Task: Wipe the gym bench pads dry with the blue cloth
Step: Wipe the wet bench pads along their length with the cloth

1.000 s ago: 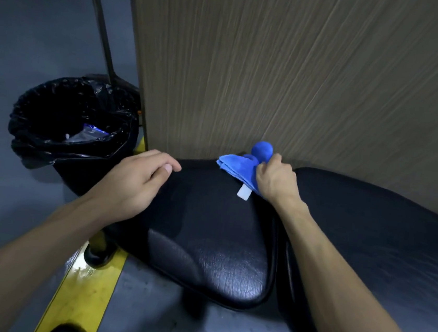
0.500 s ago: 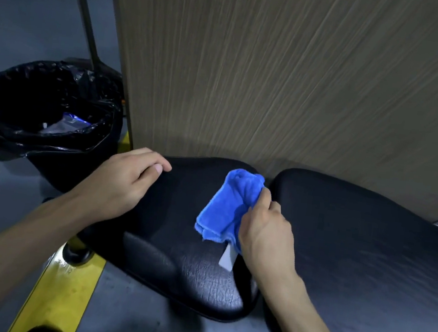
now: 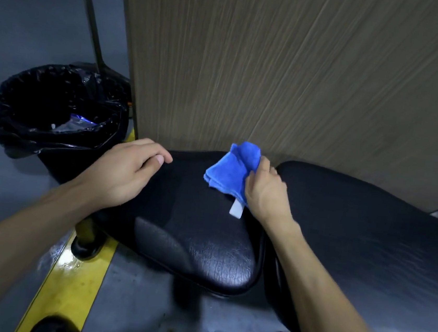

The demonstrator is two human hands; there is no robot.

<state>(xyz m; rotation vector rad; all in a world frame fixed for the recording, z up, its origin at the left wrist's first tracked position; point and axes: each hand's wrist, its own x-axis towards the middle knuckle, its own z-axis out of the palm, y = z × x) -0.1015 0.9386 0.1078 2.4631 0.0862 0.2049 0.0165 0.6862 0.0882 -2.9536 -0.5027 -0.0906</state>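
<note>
Wood-grain panel (image 3: 290, 78) standing upright behind the bench, grey floor (image 3: 37, 22) with a yellow line (image 3: 67, 285) below, black-lined bin (image 3: 54, 114) off to the left.

Two black pads side by side, a narrow gap between. Smaller seat pad (image 3: 191, 231) under both hands; longer back pad (image 3: 366, 251) running off to the right of the gap.

Right hand (image 3: 267, 190) clenched on the blue cloth (image 3: 228, 172), cloth bunched, pressed to the far part of the seat pad close to the panel. White tag (image 3: 236, 208) trailing out beneath the grip, toward the near edge. Most of the cloth showing left of and beyond the grip, a fold standing up at the far end.

Left hand (image 3: 127, 171) empty, fingers loosely curled, lying on the left edge of the seat pad; looks like bracing, grasping nothing.

Relation that matters: unwiped seat pad stretching from the grip toward the near edge and to the left, toward the bracing hand; back pad just right of the grip, across the gap. Long axis of the bench left to right. Right hand plainly the working one, nearer to both stretches.

Judgement: mid-wipe on the seat pad; near end still glossy, wet or just shiny, cannot tell. Back pad likely still to do. Next stroke probably drawn from the panel side toward the body.
</note>
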